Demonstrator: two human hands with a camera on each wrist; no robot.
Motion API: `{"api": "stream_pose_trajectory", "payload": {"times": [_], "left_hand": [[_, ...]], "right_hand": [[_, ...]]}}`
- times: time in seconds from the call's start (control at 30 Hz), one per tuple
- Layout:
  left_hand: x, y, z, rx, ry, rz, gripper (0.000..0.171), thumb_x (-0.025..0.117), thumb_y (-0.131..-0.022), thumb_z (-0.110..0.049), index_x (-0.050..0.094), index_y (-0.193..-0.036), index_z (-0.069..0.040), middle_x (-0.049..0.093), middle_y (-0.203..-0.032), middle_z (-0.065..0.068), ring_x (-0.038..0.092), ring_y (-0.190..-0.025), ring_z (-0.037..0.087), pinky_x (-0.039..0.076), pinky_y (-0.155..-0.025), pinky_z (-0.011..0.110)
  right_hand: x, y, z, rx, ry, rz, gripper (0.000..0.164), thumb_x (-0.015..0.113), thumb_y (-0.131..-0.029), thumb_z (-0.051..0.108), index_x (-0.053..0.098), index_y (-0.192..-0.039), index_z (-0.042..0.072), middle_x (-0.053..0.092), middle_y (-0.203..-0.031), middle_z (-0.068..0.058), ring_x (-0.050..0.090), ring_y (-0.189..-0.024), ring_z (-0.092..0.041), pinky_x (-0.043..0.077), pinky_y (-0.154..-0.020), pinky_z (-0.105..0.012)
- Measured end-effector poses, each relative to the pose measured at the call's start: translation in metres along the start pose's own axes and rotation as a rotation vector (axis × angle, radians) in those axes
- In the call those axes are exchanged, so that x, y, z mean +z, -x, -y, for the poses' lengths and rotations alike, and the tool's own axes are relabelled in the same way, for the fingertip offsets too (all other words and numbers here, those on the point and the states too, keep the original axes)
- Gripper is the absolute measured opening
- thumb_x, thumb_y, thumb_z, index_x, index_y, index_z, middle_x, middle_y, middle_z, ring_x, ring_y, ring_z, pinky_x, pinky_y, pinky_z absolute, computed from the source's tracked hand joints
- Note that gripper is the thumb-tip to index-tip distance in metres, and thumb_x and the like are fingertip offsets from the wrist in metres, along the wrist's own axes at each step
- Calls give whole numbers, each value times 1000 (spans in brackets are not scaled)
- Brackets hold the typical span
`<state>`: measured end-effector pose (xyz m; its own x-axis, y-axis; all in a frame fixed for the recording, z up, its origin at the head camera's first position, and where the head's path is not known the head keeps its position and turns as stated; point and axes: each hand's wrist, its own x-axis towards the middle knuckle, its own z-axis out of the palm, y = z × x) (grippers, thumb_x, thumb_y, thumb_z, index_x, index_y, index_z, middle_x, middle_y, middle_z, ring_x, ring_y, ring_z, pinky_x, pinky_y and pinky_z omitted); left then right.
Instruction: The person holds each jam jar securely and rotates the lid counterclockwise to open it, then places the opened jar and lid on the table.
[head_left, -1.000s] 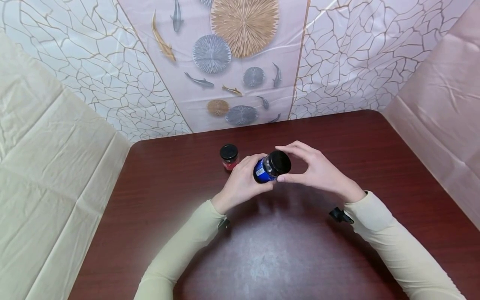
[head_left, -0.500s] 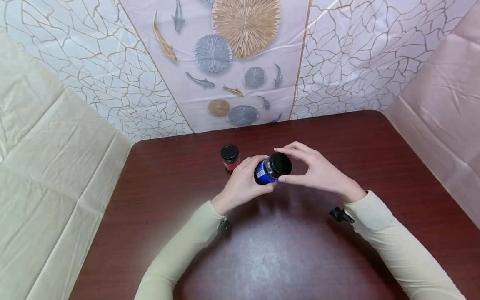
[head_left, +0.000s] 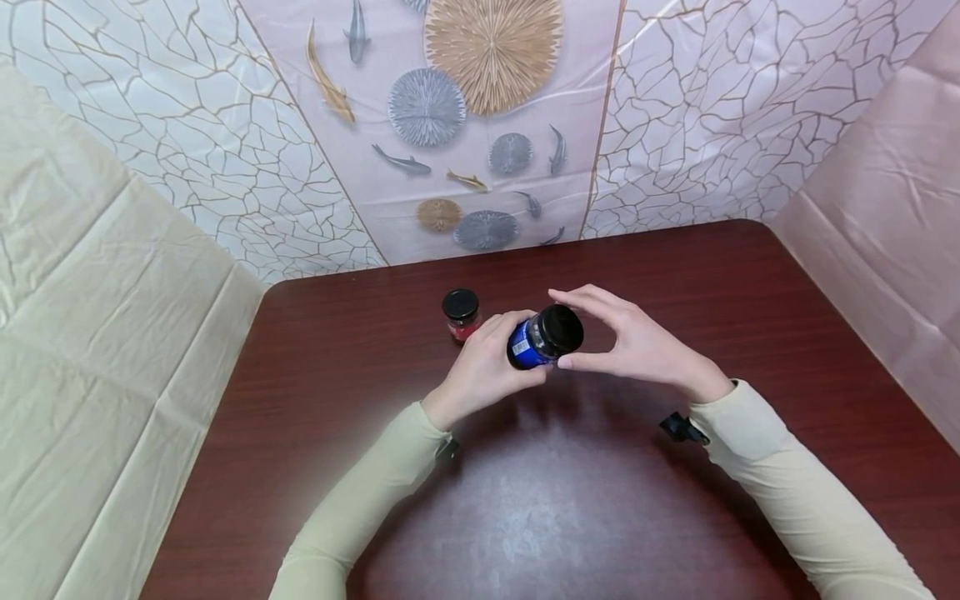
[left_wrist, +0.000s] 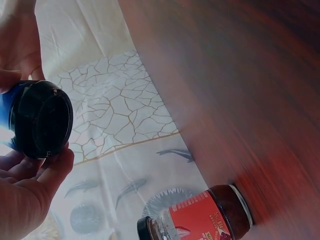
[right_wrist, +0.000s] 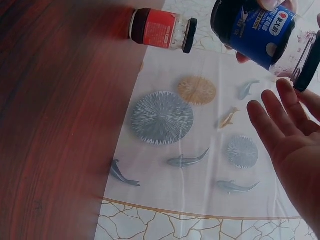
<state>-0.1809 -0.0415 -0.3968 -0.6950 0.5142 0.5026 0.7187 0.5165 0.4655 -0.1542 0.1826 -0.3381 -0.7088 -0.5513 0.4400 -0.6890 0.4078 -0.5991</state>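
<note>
My left hand grips a glass jar with a blue label round its body. The jar is held tilted, its black lid towards my right hand. That hand's fingers and thumb are spread about the lid, with gaps showing beside it; in the right wrist view its fingers are fairly straight, just below the lid. Dark contents and a clear upper part show in the blue-labelled jar. The left wrist view shows the jar's dark base.
A smaller jar with a red label and black lid stands upright on the dark red-brown table, just beyond my left hand. Patterned cloth hangs behind the table's far edge, with plain cloth at the sides.
My right thumb and fingertips have parted slightly from the lid. The left hand holds the blue-labelled jar almost still, and the red-labelled jar stays in place.
</note>
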Motion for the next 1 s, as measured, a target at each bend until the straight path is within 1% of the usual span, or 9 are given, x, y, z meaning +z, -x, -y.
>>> {"api": "stream_pose_trajectory", "payload": {"times": [0.1, 0.23, 0.37, 0.47, 0.6, 0.7, 0.8, 1.0], "left_hand": [[-1, 0, 0, 6, -6, -2, 67, 81, -65, -30, 52, -122, -11, 58, -108, -1, 52, -94, 11, 44, -81, 22], [-2, 0, 0, 5, -10, 3, 67, 80, -67, -34, 51, -123, -11, 58, -109, -1, 51, -95, 10, 44, -82, 22], [-1, 0, 1, 2, -11, 12, 66, 78, -68, -36, 51, -123, -12, 57, -109, -2, 51, -95, 10, 44, -81, 21], [-1, 0, 2, 3, -16, 16, 66, 78, -68, -36, 51, -123, -12, 57, -109, -2, 51, -95, 9, 43, -82, 21], [-1, 0, 2, -4, -15, 18, 67, 80, -67, -33, 51, -123, -11, 57, -109, -2, 51, -95, 10, 44, -82, 22], [-2, 0, 1, -13, -11, 25, 67, 81, -66, -31, 51, -123, -11, 57, -109, -1, 51, -95, 10, 44, -82, 22], [-3, 0, 0, -17, -10, 32, 68, 82, -66, -30, 51, -123, -11, 57, -109, -1, 51, -96, 10, 44, -82, 23], [-3, 2, 0, -26, -6, 39, 68, 82, -67, -31, 50, -124, -11, 57, -110, -1, 51, -97, 10, 44, -83, 22]], "right_hand": [[0, 0, 1, 1, 1, -18, 70, 81, -72, 18, 48, -134, 11, 52, -121, -4, 49, -112, -17, 36, -95, -31], [-1, -1, 3, -11, -5, -46, 66, 82, -71, 16, 52, -129, 9, 54, -116, -4, 52, -108, -18, 38, -93, -27], [-1, -2, 2, -18, -8, -54, 61, 81, -71, 16, 55, -126, 9, 54, -115, -4, 52, -108, -19, 39, -92, -33], [1, -1, -7, -28, 3, -50, 61, 81, -72, 18, 55, -127, 12, 54, -117, -2, 50, -110, -17, 38, -91, -35], [6, 2, -26, -37, 28, -40, 66, 81, -72, 24, 52, -131, 19, 51, -121, 4, 48, -112, -12, 36, -93, -28], [7, 3, -33, -36, 37, -32, 68, 81, -72, 26, 51, -132, 23, 50, -123, 8, 47, -113, -10, 35, -94, -27], [6, 2, -28, -46, 31, -33, 67, 80, -72, 23, 51, -133, 21, 50, -122, 6, 47, -113, -11, 34, -95, -26], [0, 0, -4, -91, -11, -33, 66, 79, -71, 9, 53, -131, 11, 52, -119, -6, 49, -109, -20, 34, -93, -25]]}}
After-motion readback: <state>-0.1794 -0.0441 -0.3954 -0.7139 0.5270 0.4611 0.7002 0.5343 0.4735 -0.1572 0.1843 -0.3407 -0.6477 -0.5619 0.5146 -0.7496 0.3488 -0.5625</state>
